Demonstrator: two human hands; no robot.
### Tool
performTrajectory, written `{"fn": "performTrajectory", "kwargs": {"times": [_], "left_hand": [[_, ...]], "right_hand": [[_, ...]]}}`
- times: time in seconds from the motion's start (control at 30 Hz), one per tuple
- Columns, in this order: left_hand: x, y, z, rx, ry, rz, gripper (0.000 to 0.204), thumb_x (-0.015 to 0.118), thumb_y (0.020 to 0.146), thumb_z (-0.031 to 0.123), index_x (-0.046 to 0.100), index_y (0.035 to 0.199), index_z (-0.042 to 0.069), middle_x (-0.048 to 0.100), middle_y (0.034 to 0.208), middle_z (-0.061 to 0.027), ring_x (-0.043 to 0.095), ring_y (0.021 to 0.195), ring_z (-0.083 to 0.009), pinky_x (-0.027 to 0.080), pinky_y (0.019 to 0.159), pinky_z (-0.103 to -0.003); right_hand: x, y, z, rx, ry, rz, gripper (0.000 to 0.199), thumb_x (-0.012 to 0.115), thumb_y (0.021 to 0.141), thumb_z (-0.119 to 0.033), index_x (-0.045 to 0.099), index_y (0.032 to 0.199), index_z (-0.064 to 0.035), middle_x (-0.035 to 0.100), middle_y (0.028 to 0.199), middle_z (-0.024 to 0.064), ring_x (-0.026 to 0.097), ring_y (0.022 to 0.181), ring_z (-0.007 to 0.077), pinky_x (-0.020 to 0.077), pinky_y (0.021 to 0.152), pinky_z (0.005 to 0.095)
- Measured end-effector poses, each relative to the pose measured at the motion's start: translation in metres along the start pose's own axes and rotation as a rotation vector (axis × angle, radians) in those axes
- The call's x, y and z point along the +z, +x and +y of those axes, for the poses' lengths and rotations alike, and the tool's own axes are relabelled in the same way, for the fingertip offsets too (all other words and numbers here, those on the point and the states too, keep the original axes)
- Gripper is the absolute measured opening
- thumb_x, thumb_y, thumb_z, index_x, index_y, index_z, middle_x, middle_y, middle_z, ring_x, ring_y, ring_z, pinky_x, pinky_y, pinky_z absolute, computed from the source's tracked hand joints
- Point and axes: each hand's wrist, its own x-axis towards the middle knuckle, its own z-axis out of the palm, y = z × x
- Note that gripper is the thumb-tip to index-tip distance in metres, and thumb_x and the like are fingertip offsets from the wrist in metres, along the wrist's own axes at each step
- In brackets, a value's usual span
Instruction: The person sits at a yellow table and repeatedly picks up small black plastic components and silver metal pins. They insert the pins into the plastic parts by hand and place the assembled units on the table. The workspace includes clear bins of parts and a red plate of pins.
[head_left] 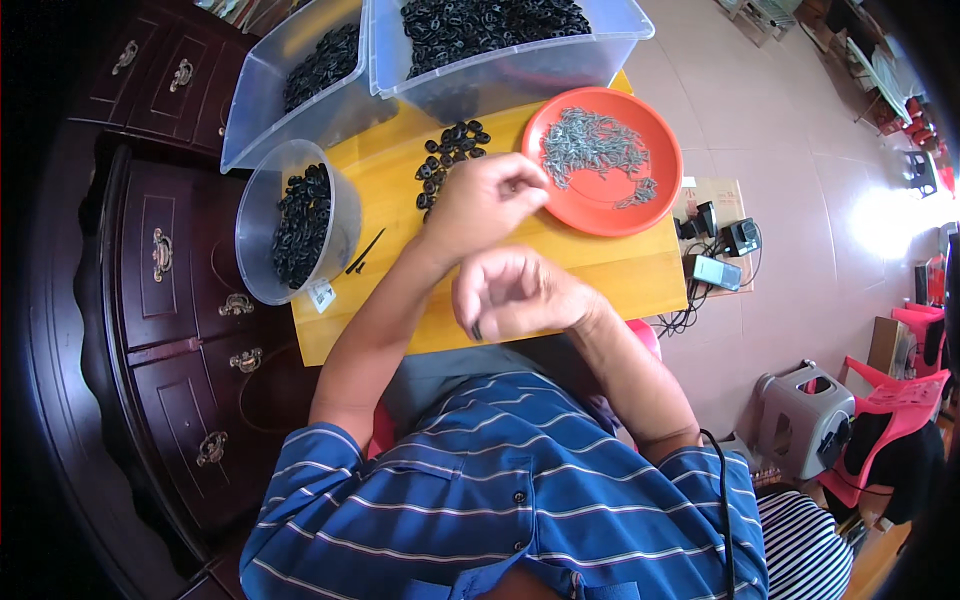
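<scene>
Over the left rim of the orange-red plate, my left hand is closed with its fingers curled together; what they hold, if anything, is hidden. The plate bears a heap of small silvery metal pieces. Closer to my body, my right hand is closed, and a small black piece shows at its fingertips. Loose black oval pieces with holes lie on the yellow table beyond my left hand. Two thin dark tools rest left of my left forearm.
A round clear tub of black pieces stands at the table's left. Two clear bins, one at the far left and one at the back, hold more. Dark drawers border the left. Devices with cables lie right of the table.
</scene>
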Motion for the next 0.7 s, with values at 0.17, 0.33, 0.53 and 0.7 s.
{"fn": "performTrajectory", "kwargs": {"times": [0.17,0.33,0.53,0.7], "left_hand": [[0.038,0.036,-0.003,0.402,0.444,-0.111,0.016,0.069,0.080,0.015,0.070,0.093,0.007,0.068,0.086,-0.0084,0.067,0.078,-0.0265,0.053,0.070,-0.039],[0.064,0.057,0.003,0.353,0.526,-0.263,0.014,0.067,0.080,0.017,0.072,0.092,0.010,0.066,0.086,-0.0087,0.066,0.084,-0.0284,0.053,0.073,-0.042],[0.076,0.059,-0.008,0.387,0.520,-0.251,0.010,0.066,0.082,0.017,0.070,0.084,0.008,0.064,0.082,-0.0097,0.065,0.081,-0.0302,0.052,0.070,-0.044],[0.079,0.060,-0.008,0.430,0.570,-0.223,0.008,0.064,0.082,0.016,0.069,0.083,0.009,0.063,0.081,-0.0090,0.066,0.081,-0.0303,0.053,0.069,-0.044]], "right_hand": [[-0.011,-0.002,0.006,0.084,-0.060,-0.342,0.017,0.068,0.085,0.003,0.063,0.101,-0.0003,0.065,0.090,0.0007,0.060,0.081,0.0052,0.0480,0.071,0.0201],[-0.007,-0.001,0.006,0.163,-0.080,-0.303,0.017,0.069,0.085,0.002,0.063,0.101,-0.0004,0.065,0.088,-0.0003,0.060,0.080,0.0045,0.0488,0.071,0.0204],[-0.007,-0.001,0.003,0.218,-0.051,-0.255,0.018,0.073,0.085,-0.003,0.065,0.100,-0.0013,0.066,0.090,0.0010,0.062,0.083,0.0066,0.0485,0.076,0.0225],[-0.007,-0.001,0.001,0.218,-0.068,-0.240,0.018,0.072,0.085,-0.002,0.065,0.101,-0.0017,0.066,0.089,0.0006,0.061,0.083,0.0063,0.0477,0.075,0.0224]]}}
